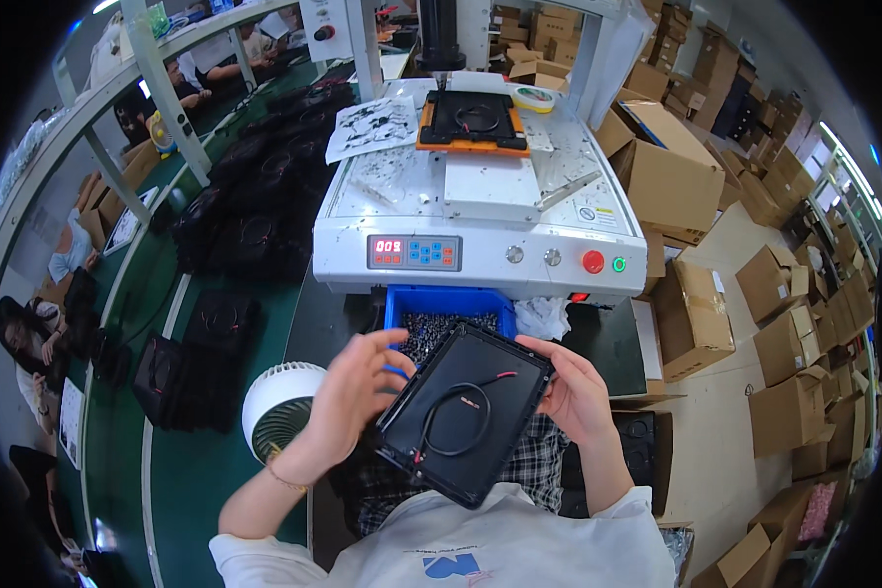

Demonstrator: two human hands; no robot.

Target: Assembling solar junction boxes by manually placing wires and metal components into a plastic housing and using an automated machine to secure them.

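Note:
A flat black rectangular housing (461,412) is tilted above my lap, with a looped black cable (458,419) on its face and a small red end on the cable. My right hand (575,392) grips it by the right edge, thumb and fingers around the rim. Beside its upper left edge is my left hand (363,392), fingers apart and holding nothing. Just beyond the housing, a blue bin (508,306) holds many small dark screws (423,333). On the white machine (363,211), a similar black housing (475,120) with a coiled cable lies in an orange fixture (431,147).
A white fan (284,402) stands left of my arm. Stacked black housings (230,235) cover much of the green conveyor (201,461) at left, where other people sit. Cardboard boxes (691,318) crowd the right side. A dark vertical tool head (439,39) hangs over the fixture.

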